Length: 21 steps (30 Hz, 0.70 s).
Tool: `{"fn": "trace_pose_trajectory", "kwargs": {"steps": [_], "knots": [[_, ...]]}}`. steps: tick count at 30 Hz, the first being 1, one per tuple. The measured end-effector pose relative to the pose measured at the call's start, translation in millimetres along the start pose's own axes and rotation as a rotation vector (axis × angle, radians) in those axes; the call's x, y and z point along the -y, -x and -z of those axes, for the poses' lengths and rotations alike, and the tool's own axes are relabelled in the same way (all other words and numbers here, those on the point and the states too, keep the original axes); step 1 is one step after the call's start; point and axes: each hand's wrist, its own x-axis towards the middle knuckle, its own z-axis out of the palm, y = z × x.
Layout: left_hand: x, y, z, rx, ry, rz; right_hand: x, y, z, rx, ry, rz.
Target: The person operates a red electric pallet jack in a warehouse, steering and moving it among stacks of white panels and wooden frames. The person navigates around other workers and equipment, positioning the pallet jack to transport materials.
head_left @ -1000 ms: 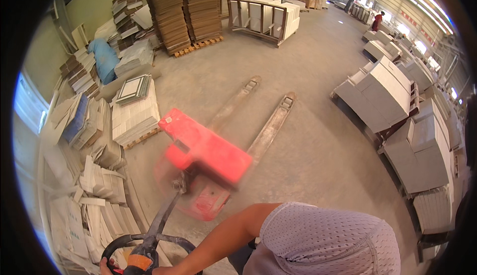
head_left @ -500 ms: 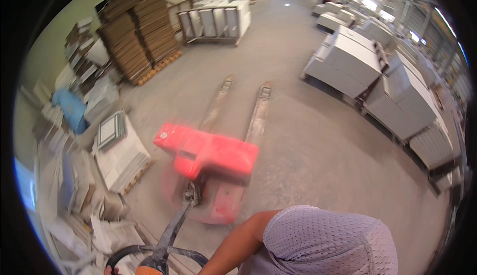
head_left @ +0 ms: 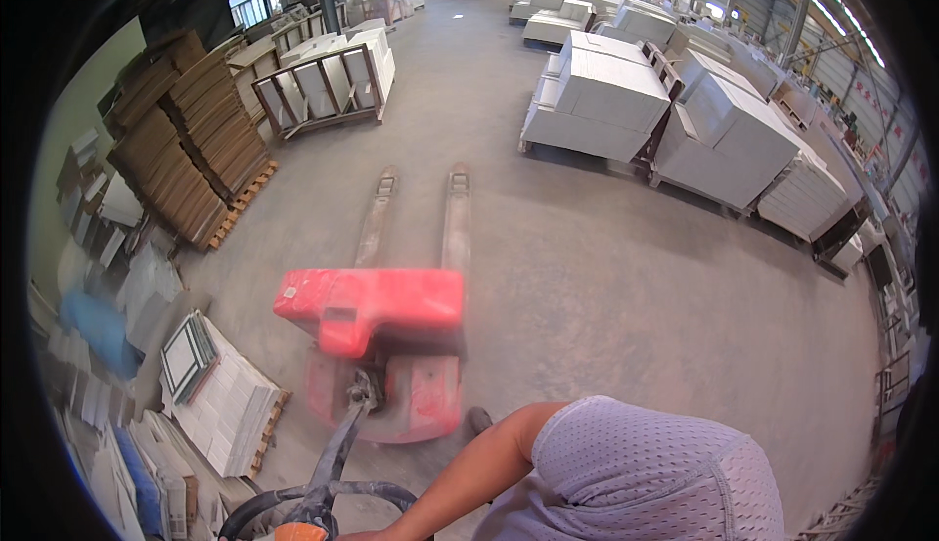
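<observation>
A red pallet jack [head_left: 377, 345] is stood on the concrete floor [head_left: 606, 277] directly ahead of the person, its two empty forks [head_left: 416, 213] pointing away up the open aisle and its black loop handle [head_left: 318, 495] tilted back toward the lower edge of the picture. One bare forearm [head_left: 460, 477] is stretched down to that handle; the hand itself is cut off by the frame edge, so it cannot be told whether the handle is gripped or merely touched, and which hand it is can only be guessed as probably the right; the other hand is not seen at all. A swerve could be caused by one-armed steering, and the fork tips could then be driven into the wooden rack of white slabs [head_left: 328, 86] ahead on the left or the wrapped white stacks on pallets [head_left: 611, 101] on the right. A heel or foot could be caught by the jack's body, since it is stood just in front of the person. The loose pile of flat white boxes [head_left: 220, 394] close on the left could be clipped if the handle is swung wide. As for holders, nothing is carried on the forks; brown cardboard sheets [head_left: 191, 145] are borne by a wooden pallet, and white panels are kept upright in the rack.
</observation>
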Motion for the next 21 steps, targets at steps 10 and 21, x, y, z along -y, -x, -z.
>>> {"fn": "trace_pose_trajectory", "kwargs": {"steps": [10,21], "knots": [[-52.6,-112.0,-80.8,-0.015,0.136,0.074,-13.1,-93.5,135.3,-0.148,0.338,0.095],[-112.0,-245.3,-196.9,0.062,0.106,0.09,29.5,-144.4,303.6,-0.455,0.425,0.167]]}}
